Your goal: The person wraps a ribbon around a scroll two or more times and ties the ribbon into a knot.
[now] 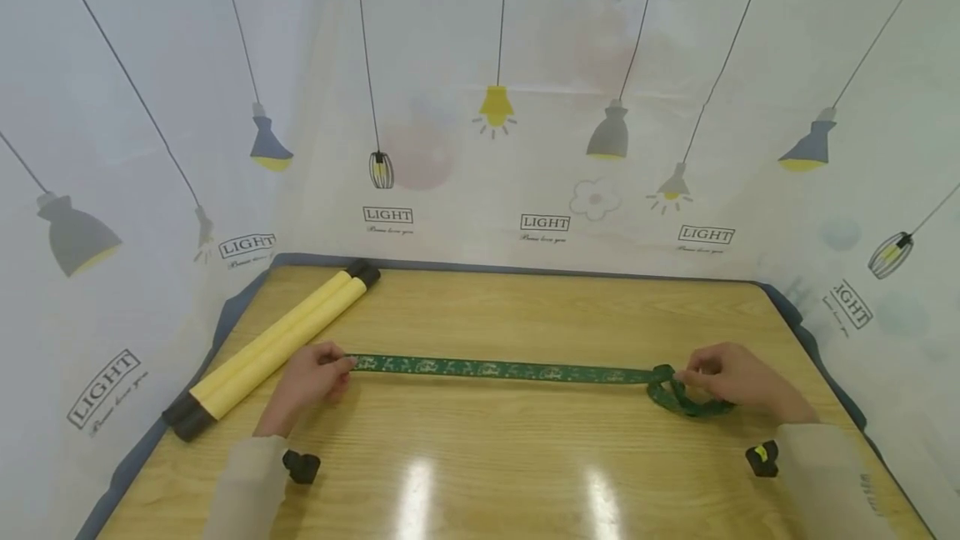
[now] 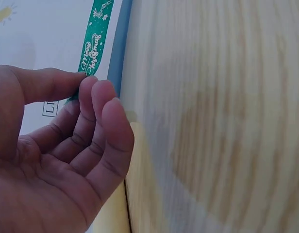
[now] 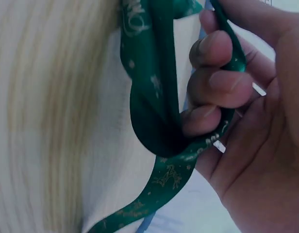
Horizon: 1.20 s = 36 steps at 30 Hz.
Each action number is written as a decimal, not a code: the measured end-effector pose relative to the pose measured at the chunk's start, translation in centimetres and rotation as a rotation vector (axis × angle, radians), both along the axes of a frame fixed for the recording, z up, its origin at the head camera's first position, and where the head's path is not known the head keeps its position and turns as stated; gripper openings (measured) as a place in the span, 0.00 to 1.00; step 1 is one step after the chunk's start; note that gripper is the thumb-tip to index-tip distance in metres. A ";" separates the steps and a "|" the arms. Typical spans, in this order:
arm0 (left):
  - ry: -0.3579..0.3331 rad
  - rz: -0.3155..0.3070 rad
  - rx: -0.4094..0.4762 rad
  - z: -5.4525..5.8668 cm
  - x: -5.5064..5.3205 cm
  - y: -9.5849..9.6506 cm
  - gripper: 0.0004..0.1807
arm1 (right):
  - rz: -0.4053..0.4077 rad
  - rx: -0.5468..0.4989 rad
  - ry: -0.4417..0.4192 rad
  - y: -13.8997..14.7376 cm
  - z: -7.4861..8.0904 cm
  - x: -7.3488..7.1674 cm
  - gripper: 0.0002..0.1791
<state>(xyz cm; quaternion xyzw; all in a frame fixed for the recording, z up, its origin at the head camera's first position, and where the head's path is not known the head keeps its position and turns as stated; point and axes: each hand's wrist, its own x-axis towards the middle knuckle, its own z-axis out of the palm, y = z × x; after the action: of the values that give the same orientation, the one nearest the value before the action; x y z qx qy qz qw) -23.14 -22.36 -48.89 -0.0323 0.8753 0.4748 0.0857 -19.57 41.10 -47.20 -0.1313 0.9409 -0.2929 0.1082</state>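
Note:
A green ribbon with pale Christmas print stretches almost level between the two hands in the head view. At its left end, my left hand pinches it between thumb and fingertips. The left wrist view shows the lettering "Merry Christmas" on the ribbon just above the pinch. My right hand grips the other part, where the ribbon gathers in loose loops. In the right wrist view these loops hang beside the curled fingers, and one strand runs between fingers and palm.
Two yellow rolls with black ends lie side by side at the left of the wooden table. Small black objects show beside both wrists. A pale sheet printed with lamps encloses the table's back and sides.

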 end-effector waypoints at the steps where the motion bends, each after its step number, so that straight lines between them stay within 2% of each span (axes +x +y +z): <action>1: -0.002 -0.003 -0.011 0.0 -0.1 0.0 0.11 | -0.002 -0.002 -0.015 -0.1 -0.2 -0.1 0.16; 5: 0.003 -0.016 -0.095 -0.3 -0.3 -0.2 0.10 | -0.019 0.004 -0.071 -0.6 -1.2 -0.4 0.18; 12: -0.003 -0.031 -0.164 -1.1 -0.4 -0.5 0.09 | -0.011 0.068 -0.074 -1.2 -2.6 -0.6 0.18; 21: 0.130 -0.092 -0.392 -1.5 -0.8 -0.2 0.08 | -0.008 0.095 -0.076 -2.6 -1.9 0.0 0.19; 29: 0.120 -0.080 -0.421 -1.0 -0.5 0.1 0.11 | -0.013 0.123 -0.079 -3.4 -1.6 0.4 0.17; 36: 0.100 -0.037 -0.406 -0.1 -0.5 0.4 0.22 | -0.032 0.118 -0.097 -3.1 -1.6 0.6 0.17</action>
<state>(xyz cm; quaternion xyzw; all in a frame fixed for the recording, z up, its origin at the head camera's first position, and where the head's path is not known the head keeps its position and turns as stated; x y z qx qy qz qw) -23.61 -21.96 -49.01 -0.0092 0.9566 0.2881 0.0423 -19.00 38.04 -48.84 -0.0950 0.9522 -0.2444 0.1566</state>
